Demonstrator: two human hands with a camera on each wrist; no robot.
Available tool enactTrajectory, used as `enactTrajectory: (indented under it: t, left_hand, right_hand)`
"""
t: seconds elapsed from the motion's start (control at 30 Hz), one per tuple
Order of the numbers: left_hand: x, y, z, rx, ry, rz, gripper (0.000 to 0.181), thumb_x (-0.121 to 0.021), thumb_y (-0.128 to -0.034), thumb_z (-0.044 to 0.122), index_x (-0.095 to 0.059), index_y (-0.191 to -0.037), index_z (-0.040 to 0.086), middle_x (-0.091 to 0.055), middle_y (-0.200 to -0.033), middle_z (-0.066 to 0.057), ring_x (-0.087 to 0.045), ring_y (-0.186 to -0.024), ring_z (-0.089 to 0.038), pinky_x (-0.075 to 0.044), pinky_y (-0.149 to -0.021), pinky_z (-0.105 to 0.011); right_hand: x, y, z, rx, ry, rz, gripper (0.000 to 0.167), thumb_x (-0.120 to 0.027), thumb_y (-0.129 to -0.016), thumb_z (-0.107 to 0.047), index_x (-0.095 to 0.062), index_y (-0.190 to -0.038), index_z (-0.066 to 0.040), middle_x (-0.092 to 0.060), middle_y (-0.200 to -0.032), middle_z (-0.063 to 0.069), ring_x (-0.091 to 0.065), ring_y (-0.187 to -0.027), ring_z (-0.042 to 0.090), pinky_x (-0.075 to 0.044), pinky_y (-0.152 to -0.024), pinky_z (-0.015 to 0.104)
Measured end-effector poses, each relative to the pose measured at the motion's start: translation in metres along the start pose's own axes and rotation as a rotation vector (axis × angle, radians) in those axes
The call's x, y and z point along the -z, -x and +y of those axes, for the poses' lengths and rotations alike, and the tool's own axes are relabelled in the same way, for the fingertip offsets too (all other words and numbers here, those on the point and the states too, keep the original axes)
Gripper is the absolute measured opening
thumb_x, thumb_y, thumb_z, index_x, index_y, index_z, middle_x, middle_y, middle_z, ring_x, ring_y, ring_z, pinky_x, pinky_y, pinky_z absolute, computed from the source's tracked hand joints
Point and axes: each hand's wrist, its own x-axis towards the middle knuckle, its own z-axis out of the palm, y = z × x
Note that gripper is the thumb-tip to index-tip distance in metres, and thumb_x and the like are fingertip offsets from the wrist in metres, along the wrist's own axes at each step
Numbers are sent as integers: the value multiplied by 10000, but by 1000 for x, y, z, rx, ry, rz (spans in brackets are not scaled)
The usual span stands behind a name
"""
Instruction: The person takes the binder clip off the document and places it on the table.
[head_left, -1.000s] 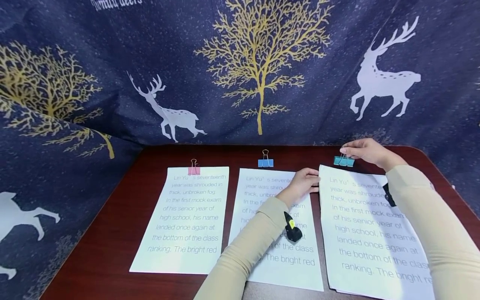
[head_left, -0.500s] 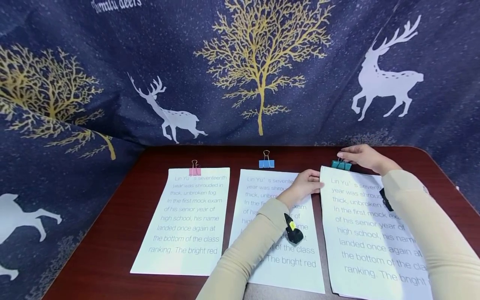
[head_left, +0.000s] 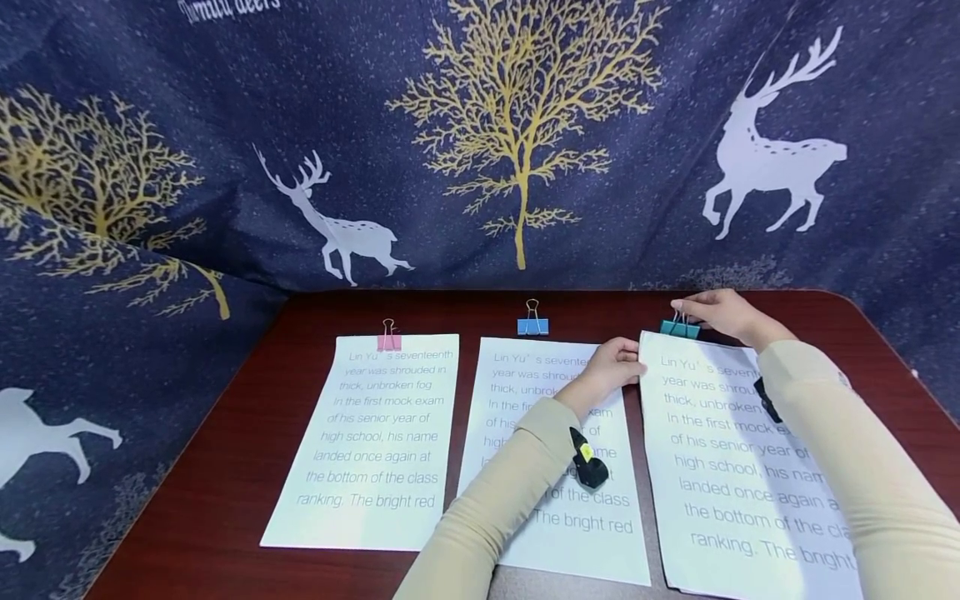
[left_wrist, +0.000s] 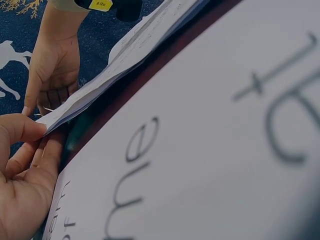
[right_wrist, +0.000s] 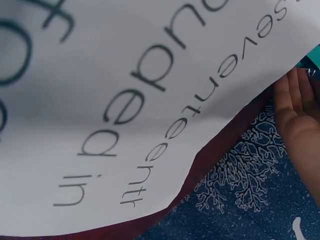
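At the right, a stack of printed paper sheets (head_left: pixel 731 442) lies on the table. My left hand (head_left: pixel 611 369) pinches its upper left corner; in the left wrist view the thumb (left_wrist: pixel 25 128) is on top and the fingers are beneath the layered edge. A teal binder clip (head_left: pixel 680 330) stands at the stack's top edge. My right hand (head_left: pixel 727 317) squeezes the clip's wire handles between thumb and fingers. Whether the clip's mouth is over the paper cannot be made out. In the right wrist view, only a bit of the clip (right_wrist: pixel 315 56) shows beside the right hand (right_wrist: pixel 300 115).
A middle sheet (head_left: pixel 517 542) lies under my left forearm, with a blue binder clip (head_left: pixel 533 327) just behind it. At left, a pink binder clip (head_left: pixel 389 342) sits on the top edge of another sheet (head_left: pixel 375 433). A dark patterned cloth (head_left: pixel 480 208) hangs behind the table (head_left: pixel 217 483).
My right hand has lowered the teal clip and shifted it slightly left, to the stack's top edge. The left hand keeps its pinch on the corner, nearly still.
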Motion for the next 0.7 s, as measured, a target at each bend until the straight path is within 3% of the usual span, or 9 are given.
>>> enactTrajectory:
  t: [0.43, 0.7]
  left_hand:
    - [-2, 3, 4, -14, -31, 25, 240, -631, -846, -74, -603, -1078, -19, -591, -863, -61, -537, -710, -103, -555, -733, -277]
    - [-5, 9, 10, -35, -201, 26, 248, -668, -869, 30, -590, -1101, -2, -643, -904, -84, -582, -740, -112, -517, -670, -222]
  right_hand:
    - [5, 9, 1, 6, 9, 28, 828, -383, -975, -544, -315, -1385, 173, -354, -1392, 382, -407, -1251, 500, -398, -1018, 558]
    - [1, 26, -3, 31, 15, 76, 800, -363, -981, -539, -345, -1376, 156, -348, -1395, 383, -374, -1262, 518, -351, -1043, 589]
